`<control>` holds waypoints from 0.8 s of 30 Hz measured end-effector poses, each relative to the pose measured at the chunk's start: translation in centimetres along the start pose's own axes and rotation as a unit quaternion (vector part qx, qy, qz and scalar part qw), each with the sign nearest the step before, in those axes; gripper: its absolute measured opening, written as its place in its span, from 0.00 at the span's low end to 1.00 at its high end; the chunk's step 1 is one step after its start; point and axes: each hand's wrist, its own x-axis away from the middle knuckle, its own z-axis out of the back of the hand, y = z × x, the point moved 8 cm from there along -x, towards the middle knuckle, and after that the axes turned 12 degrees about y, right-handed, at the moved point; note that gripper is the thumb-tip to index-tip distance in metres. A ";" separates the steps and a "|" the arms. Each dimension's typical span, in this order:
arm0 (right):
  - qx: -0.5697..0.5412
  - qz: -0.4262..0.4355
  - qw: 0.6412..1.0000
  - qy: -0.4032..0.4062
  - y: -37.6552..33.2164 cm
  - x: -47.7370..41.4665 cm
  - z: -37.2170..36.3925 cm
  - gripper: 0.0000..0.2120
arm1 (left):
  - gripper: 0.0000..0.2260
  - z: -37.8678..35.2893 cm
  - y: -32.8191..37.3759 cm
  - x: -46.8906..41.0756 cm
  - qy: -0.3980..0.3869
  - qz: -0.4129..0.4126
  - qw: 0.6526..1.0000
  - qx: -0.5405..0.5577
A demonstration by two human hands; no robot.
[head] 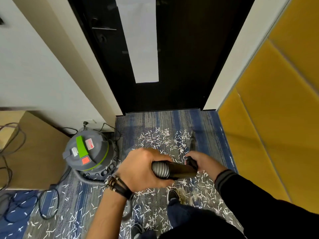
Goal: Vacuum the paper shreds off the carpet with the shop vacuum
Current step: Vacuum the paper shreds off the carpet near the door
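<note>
Your left hand's (138,169) grip wraps the hose (160,169); your right hand (205,163) curls round the wand (193,144). Sweep its tip slowly, low through the paper shreds (160,137) scattered across the carpet (207,121).

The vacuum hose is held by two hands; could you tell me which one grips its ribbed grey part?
The left hand, bare-armed with bracelets, grips the ribbed hose; the right hand, dark-sleeved, holds the black wand.
</note>
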 end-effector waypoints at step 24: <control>-0.231 0.015 0.971 -0.062 6.3 5.9 -1.9 0.11 | 0.18 1.8 -0.3 5.4 0.001 -0.040 0.999 0.034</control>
